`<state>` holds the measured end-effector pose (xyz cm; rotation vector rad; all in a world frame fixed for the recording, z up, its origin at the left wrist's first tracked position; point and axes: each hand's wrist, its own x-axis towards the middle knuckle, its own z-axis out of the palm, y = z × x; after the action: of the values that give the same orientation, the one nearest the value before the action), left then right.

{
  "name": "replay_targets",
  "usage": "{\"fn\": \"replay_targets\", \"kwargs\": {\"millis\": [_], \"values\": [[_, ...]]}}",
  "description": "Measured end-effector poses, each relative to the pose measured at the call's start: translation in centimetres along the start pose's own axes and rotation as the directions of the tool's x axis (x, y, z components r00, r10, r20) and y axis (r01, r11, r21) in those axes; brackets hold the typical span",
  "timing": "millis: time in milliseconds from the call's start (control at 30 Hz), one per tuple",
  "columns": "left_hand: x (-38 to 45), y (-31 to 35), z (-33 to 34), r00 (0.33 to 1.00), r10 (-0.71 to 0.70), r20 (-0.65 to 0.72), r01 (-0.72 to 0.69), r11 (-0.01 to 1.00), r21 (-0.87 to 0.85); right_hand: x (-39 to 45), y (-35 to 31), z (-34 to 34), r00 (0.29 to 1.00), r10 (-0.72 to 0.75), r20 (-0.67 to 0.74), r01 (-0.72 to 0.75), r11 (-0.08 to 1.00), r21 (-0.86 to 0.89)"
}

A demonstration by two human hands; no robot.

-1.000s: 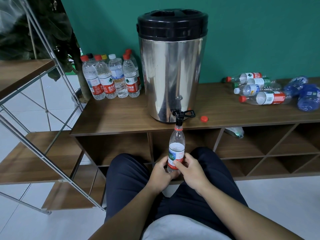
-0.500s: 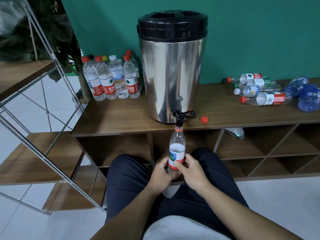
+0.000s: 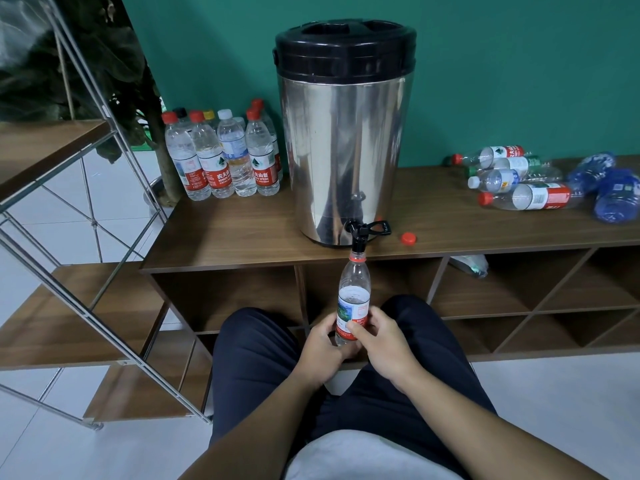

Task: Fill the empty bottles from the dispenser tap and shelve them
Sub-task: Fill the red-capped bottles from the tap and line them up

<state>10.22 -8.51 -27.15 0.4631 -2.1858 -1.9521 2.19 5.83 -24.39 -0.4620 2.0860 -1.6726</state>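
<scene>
Wooden shelf top (image 3: 242,233) carries the dispenser (image 3: 344,133). Both hands, left (image 3: 320,351) and right (image 3: 381,344), grip the bottle (image 3: 353,299) upright, its mouth under the tap (image 3: 360,232): filling is in hand. Next, judged: shut the tap, fit the cap (image 3: 408,238). Compared with a second earlier, the water level is slightly higher; grips unchanged.

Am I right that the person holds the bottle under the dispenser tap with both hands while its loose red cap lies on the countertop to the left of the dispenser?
Not quite: in the head view the red cap lies to the right of the dispenser, not the left. Both hands, left and right, do hold the bottle under the tap.
</scene>
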Motion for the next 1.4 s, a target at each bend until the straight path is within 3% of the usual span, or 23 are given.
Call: {"fn": "replay_targets", "kwargs": {"millis": [1400], "values": [[0.02,-0.01,0.06,1.0,-0.011,-0.007,0.011,1.0,-0.009,0.59,1.0,0.05,1.0,-0.008,0.003,0.008,1.0,0.003]]}}
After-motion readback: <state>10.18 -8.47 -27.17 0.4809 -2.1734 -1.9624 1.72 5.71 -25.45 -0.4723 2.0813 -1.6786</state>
